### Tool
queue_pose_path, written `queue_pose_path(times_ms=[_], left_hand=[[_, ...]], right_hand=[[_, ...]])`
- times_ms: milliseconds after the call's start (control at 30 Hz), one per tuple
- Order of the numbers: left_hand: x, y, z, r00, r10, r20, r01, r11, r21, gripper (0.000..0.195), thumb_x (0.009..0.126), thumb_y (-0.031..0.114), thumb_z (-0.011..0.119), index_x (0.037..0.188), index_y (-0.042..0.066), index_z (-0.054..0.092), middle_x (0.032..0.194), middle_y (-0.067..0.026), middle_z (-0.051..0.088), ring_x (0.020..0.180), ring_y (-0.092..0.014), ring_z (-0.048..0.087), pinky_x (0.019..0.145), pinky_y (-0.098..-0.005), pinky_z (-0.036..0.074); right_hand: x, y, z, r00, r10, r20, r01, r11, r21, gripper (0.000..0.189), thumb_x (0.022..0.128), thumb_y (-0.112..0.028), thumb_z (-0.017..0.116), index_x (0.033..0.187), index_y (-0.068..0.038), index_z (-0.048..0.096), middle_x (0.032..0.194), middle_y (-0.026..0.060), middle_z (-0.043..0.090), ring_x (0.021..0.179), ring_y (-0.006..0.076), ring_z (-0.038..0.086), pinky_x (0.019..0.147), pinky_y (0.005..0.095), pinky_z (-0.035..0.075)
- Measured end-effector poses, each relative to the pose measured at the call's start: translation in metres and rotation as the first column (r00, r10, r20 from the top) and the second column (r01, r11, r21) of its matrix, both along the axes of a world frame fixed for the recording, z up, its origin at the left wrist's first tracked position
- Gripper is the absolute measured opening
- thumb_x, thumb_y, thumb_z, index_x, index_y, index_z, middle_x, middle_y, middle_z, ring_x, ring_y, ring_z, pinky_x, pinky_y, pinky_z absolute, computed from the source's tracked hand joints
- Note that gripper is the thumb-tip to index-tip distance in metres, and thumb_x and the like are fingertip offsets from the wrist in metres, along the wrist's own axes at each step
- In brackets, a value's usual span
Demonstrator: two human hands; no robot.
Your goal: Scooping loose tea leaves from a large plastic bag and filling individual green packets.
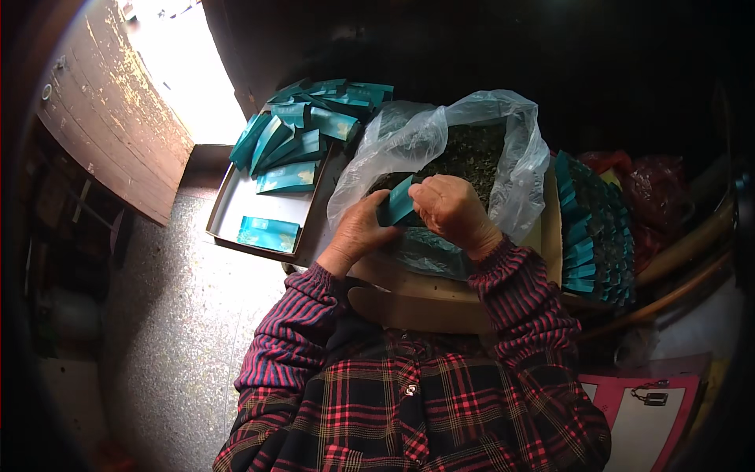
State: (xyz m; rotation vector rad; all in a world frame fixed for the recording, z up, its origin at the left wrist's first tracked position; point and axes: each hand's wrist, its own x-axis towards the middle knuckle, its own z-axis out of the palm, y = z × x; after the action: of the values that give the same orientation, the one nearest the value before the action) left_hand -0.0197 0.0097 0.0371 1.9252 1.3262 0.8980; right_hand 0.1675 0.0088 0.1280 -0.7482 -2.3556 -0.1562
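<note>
My left hand (363, 229) grips a teal printed packet (399, 202) between thumb and fingers, tilted over an open clear plastic bag (413, 137). Dark dried leaves (472, 154) fill the bag, which stands in a cardboard box (551, 230). My right hand (451, 209) is closed at the packet's upper right end, fingers curled; whether it pinches the packet's edge or holds some leaves is hidden. More teal packets (286, 177) are heaped in a shallow white-lined tray (259, 209), left of the bag. One packet (268, 234) lies apart near the tray's front edge.
Right of the box, many teal packets (581, 236) stand in packed rows, dark matter at their ends. Behind them lies a red plastic bag (655, 189). A worn wooden door (118, 112) is at the left, above a speckled floor (177, 318). A pink-edged board (643, 413) is at lower right.
</note>
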Motion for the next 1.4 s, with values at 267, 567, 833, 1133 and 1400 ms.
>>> queue_pose_path(times_ms=[267, 567, 833, 1133, 1400], left_hand=[[-0.004, 0.002, -0.004, 1.000, 0.005, 0.012, -0.006, 0.999, 0.037, 0.069, 0.066, 0.029, 0.081, 0.125, 0.005, 0.055, 0.109, -0.0179, 0.065, 0.102, -0.031, 0.063, 0.090, -0.0367, 0.048], [0.005, 0.010, 0.003, 1.000, -0.005, 0.000, 0.005, 0.998, -0.055, 0.069, 0.067, 0.030, 0.081, 0.126, 0.006, 0.054, 0.114, -0.0179, 0.064, 0.108, -0.034, 0.061, 0.094, -0.0392, 0.047], [0.017, 0.014, 0.011, 0.999, 0.016, -0.032, -0.017, 1.000, -0.018, 0.067, 0.067, 0.027, 0.082, 0.125, 0.006, 0.055, 0.103, -0.0183, 0.066, 0.100, -0.030, 0.064, 0.088, -0.0369, 0.049], [0.024, 0.011, 0.020, 0.998, 0.009, -0.063, -0.010, 1.000, -0.013, 0.068, 0.067, 0.029, 0.082, 0.125, 0.006, 0.056, 0.102, -0.0197, 0.066, 0.099, -0.031, 0.064, 0.087, -0.0379, 0.049], [0.021, 0.007, 0.022, 0.997, 0.008, -0.072, -0.008, 1.000, 0.003, 0.069, 0.067, 0.031, 0.081, 0.126, 0.004, 0.056, 0.102, -0.0192, 0.066, 0.096, -0.030, 0.065, 0.085, -0.0376, 0.049]], right_hand=[[0.032, 0.008, -0.006, 0.753, -0.379, -0.538, 0.346, 0.923, -0.166, 0.006, 0.085, -0.002, 0.059, 0.088, -0.004, 0.063, 0.070, 0.0124, 0.061, 0.062, 0.0274, 0.062, 0.057, 0.0328, 0.048], [0.060, 0.077, -0.078, 0.751, -0.635, -0.182, 0.637, 0.769, -0.055, 0.013, 0.085, -0.011, 0.056, 0.073, -0.006, 0.054, 0.067, 0.0166, 0.058, 0.065, 0.0380, 0.060, 0.055, 0.0449, 0.046], [0.064, 0.090, -0.086, 0.431, -0.809, -0.399, 0.177, 0.509, -0.842, 0.014, 0.084, -0.013, 0.054, 0.075, -0.004, 0.058, 0.060, 0.0105, 0.061, 0.047, 0.0209, 0.059, 0.042, 0.0345, 0.047], [0.073, 0.077, -0.063, 0.304, -0.836, -0.458, -0.174, 0.424, -0.889, 0.010, 0.081, -0.013, 0.058, 0.076, -0.005, 0.061, 0.060, 0.0059, 0.060, 0.041, 0.0128, 0.052, 0.036, 0.0273, 0.042], [0.082, 0.059, -0.015, 0.309, -0.827, -0.469, -0.121, 0.455, -0.882, 0.010, 0.080, -0.014, 0.060, 0.074, -0.005, 0.060, 0.058, 0.0035, 0.057, 0.038, 0.0101, 0.047, 0.035, 0.0246, 0.037]])
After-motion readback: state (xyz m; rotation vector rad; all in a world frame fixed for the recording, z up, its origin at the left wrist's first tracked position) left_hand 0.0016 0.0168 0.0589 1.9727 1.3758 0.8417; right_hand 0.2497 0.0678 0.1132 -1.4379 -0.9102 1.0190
